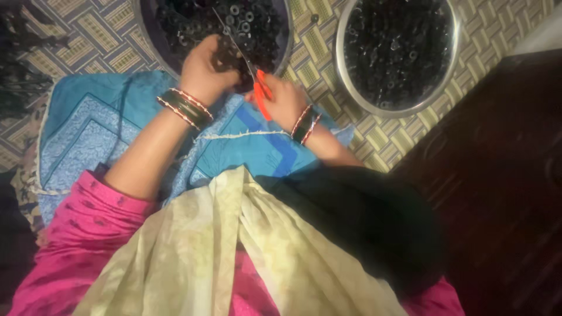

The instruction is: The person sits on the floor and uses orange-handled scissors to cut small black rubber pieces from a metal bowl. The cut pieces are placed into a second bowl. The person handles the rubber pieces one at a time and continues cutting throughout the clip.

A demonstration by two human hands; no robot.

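My left hand is closed around a clump of small black ring-shaped pieces at the near rim of a round bowl full of the same pieces. My right hand grips a thin tool with an orange-red handle; its long metal needle slants up-left over the bowl toward the clump. Both wrists wear dark bangles with red and white edges. The fingertips of both hands are partly hidden by the black pieces.
A second round metal bowl of black ring pieces stands at the upper right. A blue patterned cloth lies over my lap on a woven mat. Dark wooden furniture fills the right side. Black strands lie at far left.
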